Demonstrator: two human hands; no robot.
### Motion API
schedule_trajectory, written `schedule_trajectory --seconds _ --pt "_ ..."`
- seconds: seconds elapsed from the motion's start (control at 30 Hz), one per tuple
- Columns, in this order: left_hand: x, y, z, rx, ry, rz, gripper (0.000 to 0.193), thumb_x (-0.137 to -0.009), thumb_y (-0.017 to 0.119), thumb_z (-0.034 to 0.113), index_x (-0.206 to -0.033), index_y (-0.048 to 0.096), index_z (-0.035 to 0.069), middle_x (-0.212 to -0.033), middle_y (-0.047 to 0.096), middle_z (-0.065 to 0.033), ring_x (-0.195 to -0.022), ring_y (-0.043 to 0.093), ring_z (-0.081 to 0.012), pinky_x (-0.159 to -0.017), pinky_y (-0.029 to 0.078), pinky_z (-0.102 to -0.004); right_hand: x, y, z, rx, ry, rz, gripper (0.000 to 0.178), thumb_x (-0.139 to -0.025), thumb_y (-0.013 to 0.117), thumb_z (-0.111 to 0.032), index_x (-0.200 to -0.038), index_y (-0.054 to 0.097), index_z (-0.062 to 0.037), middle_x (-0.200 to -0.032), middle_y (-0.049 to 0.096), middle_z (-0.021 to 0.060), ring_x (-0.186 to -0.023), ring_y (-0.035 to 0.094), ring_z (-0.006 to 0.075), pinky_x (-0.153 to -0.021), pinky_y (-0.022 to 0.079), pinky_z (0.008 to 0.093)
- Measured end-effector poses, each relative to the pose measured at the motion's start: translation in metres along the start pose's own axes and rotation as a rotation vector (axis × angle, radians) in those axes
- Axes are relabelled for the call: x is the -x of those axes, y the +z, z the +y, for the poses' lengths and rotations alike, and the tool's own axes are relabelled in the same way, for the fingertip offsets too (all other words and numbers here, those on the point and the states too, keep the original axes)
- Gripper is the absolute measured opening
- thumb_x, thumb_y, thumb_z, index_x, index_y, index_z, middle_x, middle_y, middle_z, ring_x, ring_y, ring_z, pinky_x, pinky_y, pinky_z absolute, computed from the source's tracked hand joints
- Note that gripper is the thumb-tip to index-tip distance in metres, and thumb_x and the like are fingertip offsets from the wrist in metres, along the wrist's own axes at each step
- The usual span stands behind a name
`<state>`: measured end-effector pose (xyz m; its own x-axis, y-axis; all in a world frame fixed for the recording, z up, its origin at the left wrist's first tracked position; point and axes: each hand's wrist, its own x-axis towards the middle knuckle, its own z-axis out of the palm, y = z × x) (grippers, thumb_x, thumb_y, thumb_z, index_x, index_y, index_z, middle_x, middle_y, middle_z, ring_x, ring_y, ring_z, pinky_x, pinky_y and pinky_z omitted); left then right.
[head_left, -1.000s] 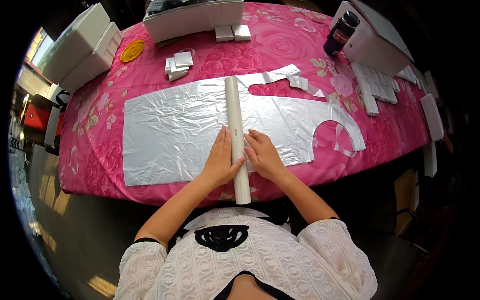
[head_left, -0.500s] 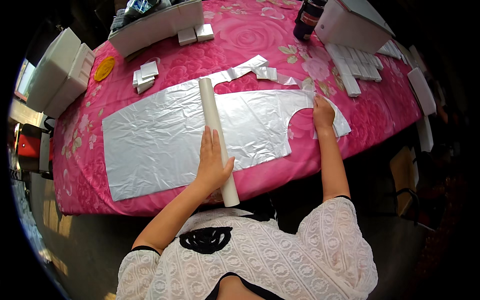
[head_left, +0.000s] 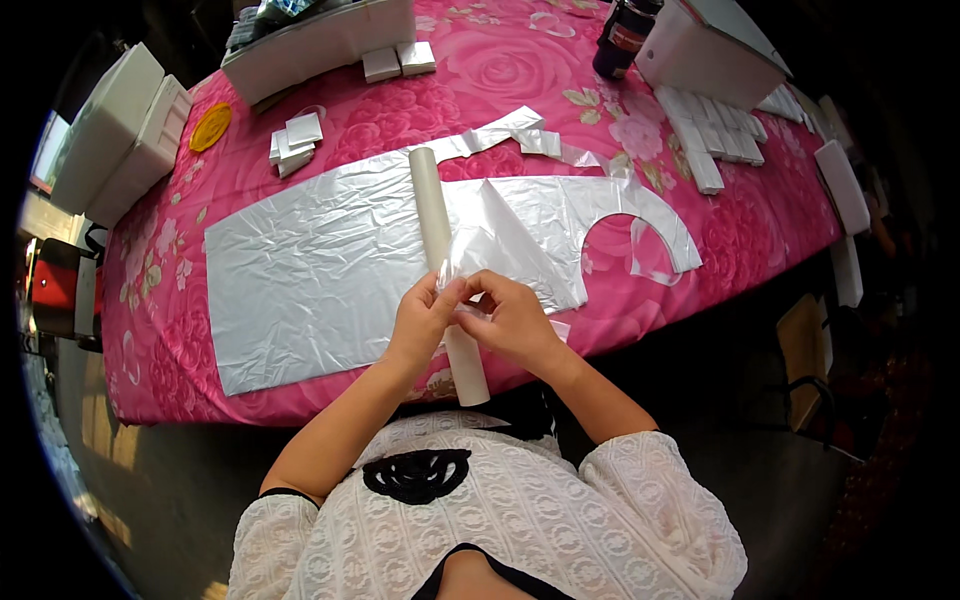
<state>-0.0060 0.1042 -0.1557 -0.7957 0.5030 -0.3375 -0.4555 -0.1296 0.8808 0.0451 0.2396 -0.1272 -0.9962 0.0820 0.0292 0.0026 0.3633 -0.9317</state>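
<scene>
A silvery-white plastic apron (head_left: 300, 285) lies flat on the table, its straps stretching to the right and back. Across its middle rests a long pale tube (head_left: 430, 205), pointing from near to far. Over the tube's near half, my left hand (head_left: 422, 318) and my right hand (head_left: 508, 315) meet, fingertips pinching a lifted edge of the film. Between them the raised film (head_left: 490, 235) stands up in a thin peak beside the tube. Both hands are closed; exactly how the layers sit between the fingers is hidden.
A pink floral tablecloth (head_left: 500, 70) covers the table. Folded white packets (head_left: 296, 140) lie back left near a yellow oval object (head_left: 210, 127). White foam boxes (head_left: 320, 48) stand at the back. A dark bottle (head_left: 625, 40) and several white bundles (head_left: 715, 130) are back right.
My right hand has come from the apron's right end to the middle, beside my left hand. My left hand has gone from lying on the tube to pinching film. Part of the film is raised.
</scene>
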Motion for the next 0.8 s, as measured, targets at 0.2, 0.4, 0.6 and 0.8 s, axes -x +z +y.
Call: schedule_trajectory --seconds 0.2,0.4,0.6,0.8 --pt "0.019 -0.094 0.039 -0.176 -0.252 0.063 0.033 -0.080 0.063 0.020 -0.104 0.056 -0.001 -0.093 0.062 -0.0086 -0.080 0.060 -0.0150 -0.071 0.049 -0.0289 0.017 0.024 -0.014 -0.087 -0.126 -0.314 0.034 -0.075 0.065 -0.014 -0.106 0.056 -0.0022 -0.100 0.059 0.0124 -0.080 0.061 0.0202 -0.069 0.047 0.0295" --pt "0.048 -0.176 0.032 -0.581 -0.301 0.175 0.022 -0.077 0.066 0.014 -0.094 0.062 0.002 -0.083 0.064 -0.0051 -0.071 0.059 -0.0107 -0.063 0.047 -0.0251 0.019 0.031 -0.004 0.057 -0.051 -0.314 0.035 -0.076 0.064 -0.016 -0.108 0.057 -0.0028 -0.099 0.060 0.0113 -0.080 0.061 0.0199 -0.067 0.047 0.0303" --pt "0.056 -0.155 0.029 -0.241 -0.134 0.091 0.025 -0.075 0.071 0.019 -0.090 0.061 0.003 -0.071 0.060 -0.0009 -0.061 0.054 -0.0070 -0.054 0.042 -0.0214 0.006 0.057 -0.013 0.048 -0.119 -0.303 0.035 -0.074 0.068 -0.017 -0.105 0.059 -0.0027 -0.094 0.061 0.0097 -0.077 0.060 0.0176 -0.063 0.046 0.0275" --pt "0.042 -0.102 0.025 -0.237 -0.053 -0.045 0.036 -0.072 0.075 0.034 -0.081 0.055 0.006 -0.062 0.050 0.0037 -0.050 0.044 -0.0051 -0.044 0.036 -0.0206 -0.009 0.088 -0.009 -0.207 0.047 -0.298 0.020 -0.078 0.067 -0.015 -0.091 0.060 -0.0007 -0.079 0.062 0.0057 -0.068 0.058 0.0116 -0.059 0.046 0.0249"
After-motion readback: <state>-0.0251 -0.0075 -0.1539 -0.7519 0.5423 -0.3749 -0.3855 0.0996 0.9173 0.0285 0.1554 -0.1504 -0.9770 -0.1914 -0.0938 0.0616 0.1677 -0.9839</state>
